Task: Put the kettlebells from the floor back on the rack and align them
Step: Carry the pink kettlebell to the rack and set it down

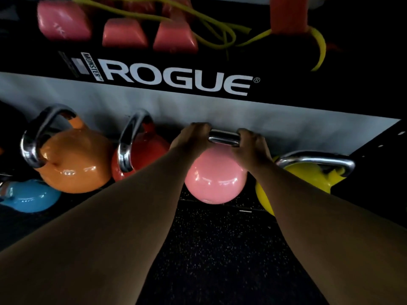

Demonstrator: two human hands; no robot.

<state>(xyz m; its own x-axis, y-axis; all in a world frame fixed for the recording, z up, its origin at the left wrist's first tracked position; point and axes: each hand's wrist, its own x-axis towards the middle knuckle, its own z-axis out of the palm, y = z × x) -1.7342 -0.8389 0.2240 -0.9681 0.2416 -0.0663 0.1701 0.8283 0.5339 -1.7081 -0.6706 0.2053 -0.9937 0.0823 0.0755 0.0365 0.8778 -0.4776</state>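
We have both hands on the steel handle of the pink kettlebell (214, 180), and we take that bell as our landmark. Our left hand (192, 139) is curled tight around the left end of the handle, and our right hand (251, 146) is wrapped around the right end, with a short bare stretch of chrome showing between them. The pink kettlebell sits upright in a row of bells below the black rack beam (176, 73) that carries the white ROGUE lettering; whether its base rests on the rack's lower shelf or on the floor we cannot tell.

Just left of the pink kettlebell stands a red kettlebell (145, 155), its handle turned edge-on toward us. Farther left is an orange kettlebell (74, 164), handle angled to the left, and below and left of that a blue kettlebell (30, 198) lies partly out of view. Just right of the pink kettlebell a yellow kettlebell (308, 179) lies with its handle pointing away to the right, partly hidden behind our right forearm.

Above the pink kettlebell, on the shelf over the beam, we see blurred pink dumbbells (123, 34) and a looped yellow band (220, 34). Nearer us than the bell, the speckled black floor (220, 249) fills the space between our arms.
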